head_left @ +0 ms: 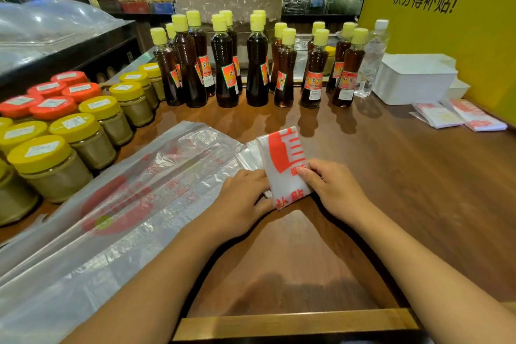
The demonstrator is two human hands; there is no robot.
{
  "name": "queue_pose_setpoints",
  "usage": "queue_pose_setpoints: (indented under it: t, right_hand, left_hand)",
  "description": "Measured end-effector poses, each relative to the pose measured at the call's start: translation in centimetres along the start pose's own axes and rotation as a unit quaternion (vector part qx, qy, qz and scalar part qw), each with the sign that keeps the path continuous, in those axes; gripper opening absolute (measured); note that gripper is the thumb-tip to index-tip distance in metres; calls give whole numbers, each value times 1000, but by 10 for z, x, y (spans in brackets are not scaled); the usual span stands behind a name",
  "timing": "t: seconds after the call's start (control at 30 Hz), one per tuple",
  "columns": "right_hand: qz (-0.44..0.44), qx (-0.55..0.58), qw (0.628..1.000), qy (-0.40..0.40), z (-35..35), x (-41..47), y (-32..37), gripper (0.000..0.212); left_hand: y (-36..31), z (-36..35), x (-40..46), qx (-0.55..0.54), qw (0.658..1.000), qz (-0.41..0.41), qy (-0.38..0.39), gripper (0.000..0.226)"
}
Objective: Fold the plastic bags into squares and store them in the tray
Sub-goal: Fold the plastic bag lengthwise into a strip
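A plastic bag with red print, folded into a small thick packet (282, 159), lies on the brown wooden counter (391, 176) in the middle. My left hand (240, 198) grips its lower left edge, fingers curled over it. My right hand (332, 190) pinches its right edge with thumb on top. A stack of flat unfolded bags (120, 204) spreads over the counter to the left. The white tray (413, 78) stands at the far right. Two folded bag squares (458, 117) lie on the counter in front of the tray.
Rows of dark oil bottles with yellow caps (229, 64) line the back of the counter. Jars with yellow and red lids (69, 120) crowd the left side. A clear water bottle (372, 58) stands beside the tray. A yellow sign (446, 8) rises at the right.
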State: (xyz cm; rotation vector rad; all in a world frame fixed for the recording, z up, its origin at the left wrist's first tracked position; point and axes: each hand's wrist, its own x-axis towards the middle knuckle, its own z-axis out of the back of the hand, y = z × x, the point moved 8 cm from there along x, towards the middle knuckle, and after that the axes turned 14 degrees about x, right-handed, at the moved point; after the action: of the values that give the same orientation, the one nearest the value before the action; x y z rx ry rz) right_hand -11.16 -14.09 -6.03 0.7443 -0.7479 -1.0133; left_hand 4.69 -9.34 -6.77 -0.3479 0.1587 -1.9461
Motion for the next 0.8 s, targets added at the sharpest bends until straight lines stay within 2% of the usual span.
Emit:
queue_pose_setpoints:
  t: [0.2,0.33,0.4,0.47,0.53,0.57,0.6,0.73,0.8]
  right_hand:
    - [-1,-27,999,-26,0,-2,3,27]
    - [-30,-65,997,-40,0,1,-5,29]
    - [-37,-73,995,-48,1,3,-8,29]
    - [-47,-95,993,-42,-2,6,-9,29]
    - [-46,-131,990,-34,-6,9,-8,30]
    - [-44,-147,988,-32,-7,10,-7,30]
    - [-42,-160,986,-33,-7,10,-5,30]
    - [-32,-200,979,-34,-8,9,3,28]
    - [-30,-226,972,-47,-8,7,7,27]
  left_hand:
    - [-11,0,-7,-54,997,-46,6,35]
    - [-10,12,-10,-65,997,-38,-6,22]
    - [7,24,-10,-64,996,27,-54,21]
    - [25,41,-13,-63,983,97,-140,19]
    - [28,51,-16,-60,969,126,-202,15]
    - [22,51,-14,-51,970,123,-205,16]
    - [14,46,-10,-37,975,114,-185,24]
    - [-7,2,6,43,995,88,-27,54]
    - [-6,-11,8,73,994,80,7,61]
